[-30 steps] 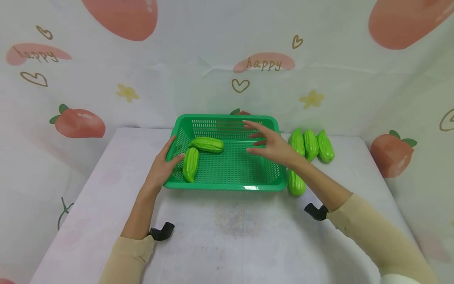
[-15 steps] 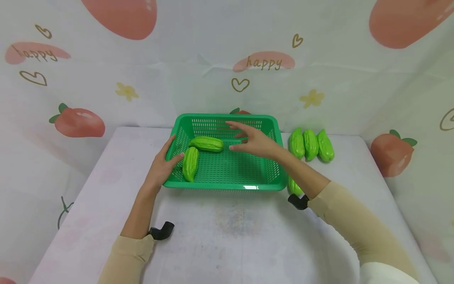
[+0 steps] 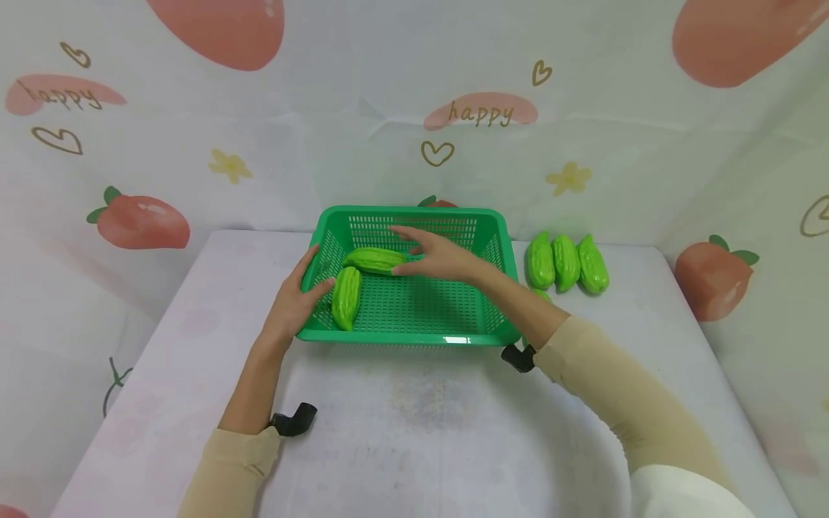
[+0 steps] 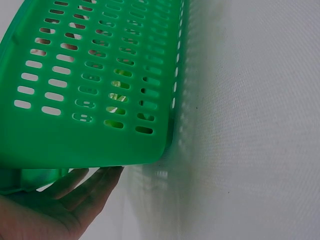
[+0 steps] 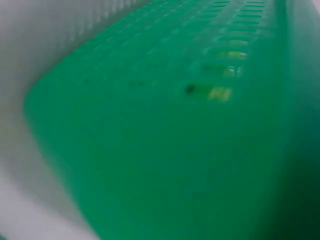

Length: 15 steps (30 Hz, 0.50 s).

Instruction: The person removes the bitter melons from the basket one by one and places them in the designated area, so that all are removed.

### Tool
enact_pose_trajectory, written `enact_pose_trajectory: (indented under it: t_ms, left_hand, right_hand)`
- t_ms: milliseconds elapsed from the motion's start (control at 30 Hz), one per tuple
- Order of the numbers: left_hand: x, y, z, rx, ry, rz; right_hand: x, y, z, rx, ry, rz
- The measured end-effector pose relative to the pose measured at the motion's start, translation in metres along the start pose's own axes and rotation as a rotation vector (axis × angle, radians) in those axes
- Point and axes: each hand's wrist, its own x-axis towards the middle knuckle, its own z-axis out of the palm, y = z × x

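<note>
A green plastic basket [image 3: 401,339] with slotted walls stands at the back of the table, two green bitter melons inside it. One bitter melon [image 3: 365,259] lies crosswise toward the back; the other bitter melon [image 3: 347,298] points frontward by the left wall. My left hand [image 3: 288,306] holds the basket's left side, thumb over the rim and fingers outside; the left wrist view shows those fingers [image 4: 92,192] against the basket. Over the basket, my right hand [image 3: 443,259] reaches in with spread fingers, thumb tip overlapping the right end of the crosswise melon. The right wrist view shows only basket wall.
Several more bitter melons lie on the table right of the basket: three in a row [image 3: 566,264], and another melon [image 3: 541,294] mostly hidden by my right forearm. A printed cloth [image 3: 376,93] hangs close behind the table [image 3: 414,432].
My right hand has moved left across the basket, from its right half to the crosswise bitter melon. My left hand stays at the basket's left side.
</note>
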Motion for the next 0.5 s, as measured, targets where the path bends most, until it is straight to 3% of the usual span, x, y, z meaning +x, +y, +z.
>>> enact_pose_trajectory:
  t_ms: [300,500]
  left_hand:
    - [0.000,-0.001,0.000,-0.003,0.004,0.015]
    - [0.000,-0.001,-0.002,0.001,0.007,0.019]
  right_hand:
    - [0.017,0.002,0.017,-0.184,-0.043,0.034]
    - [0.011,-0.010,0.016,-0.178,-0.098,0.034]
